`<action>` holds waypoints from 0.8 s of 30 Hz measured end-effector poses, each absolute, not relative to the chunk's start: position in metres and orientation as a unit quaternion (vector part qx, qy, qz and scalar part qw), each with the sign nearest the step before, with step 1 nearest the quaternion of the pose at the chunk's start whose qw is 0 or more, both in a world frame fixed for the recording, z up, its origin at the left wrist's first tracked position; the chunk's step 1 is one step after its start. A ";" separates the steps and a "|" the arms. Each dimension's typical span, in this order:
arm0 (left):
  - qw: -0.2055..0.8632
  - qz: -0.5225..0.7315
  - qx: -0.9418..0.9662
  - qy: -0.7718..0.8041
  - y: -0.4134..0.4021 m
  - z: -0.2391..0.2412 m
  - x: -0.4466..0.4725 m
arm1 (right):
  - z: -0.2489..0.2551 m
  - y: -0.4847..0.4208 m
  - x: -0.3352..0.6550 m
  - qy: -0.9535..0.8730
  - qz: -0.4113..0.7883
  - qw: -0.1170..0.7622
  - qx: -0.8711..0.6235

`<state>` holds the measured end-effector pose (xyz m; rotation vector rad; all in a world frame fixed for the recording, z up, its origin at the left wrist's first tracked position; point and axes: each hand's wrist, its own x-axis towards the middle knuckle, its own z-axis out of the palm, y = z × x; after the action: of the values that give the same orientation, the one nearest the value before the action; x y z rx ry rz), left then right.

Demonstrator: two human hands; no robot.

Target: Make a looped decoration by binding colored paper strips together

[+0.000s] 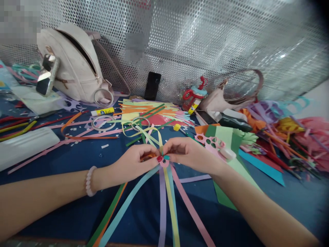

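Note:
My left hand and my right hand meet at the middle, thumbs and fingers pinched together. Between them is the joined top of a bundle of paper strips, with a small pink paper circle just under the thumbs. From there a blue strip, a purple strip, a yellow strip and a pink strip fan out toward me. A pale yellow strip curls up behind my fingers. The exact grip point is hidden by the fingertips.
Many cut strips lie behind my hands, near a glue stick and rings. A backpack, a phone and a handbag stand at the back. Pliers lie left; green paper is on the right.

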<state>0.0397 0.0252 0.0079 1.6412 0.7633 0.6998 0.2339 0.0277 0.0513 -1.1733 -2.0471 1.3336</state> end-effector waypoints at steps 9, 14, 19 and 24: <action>0.597 0.308 0.677 0.303 0.022 0.008 0.041 | 0.052 0.027 0.232 -0.745 0.458 0.208 -0.438; 0.637 0.309 0.638 0.303 0.020 0.010 0.043 | 0.054 0.027 0.231 -0.746 0.447 0.208 -0.447; 0.642 0.307 0.641 0.288 0.022 0.003 0.043 | 0.055 0.027 0.230 -0.739 0.451 0.216 -0.452; 0.647 0.309 0.639 0.279 0.023 -0.002 0.041 | 0.054 0.027 0.230 -0.733 0.459 0.218 -0.452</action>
<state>0.0413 0.0229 -0.0018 1.4531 0.6336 0.7027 0.2297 0.0270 0.0543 -1.2525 -2.0304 1.2701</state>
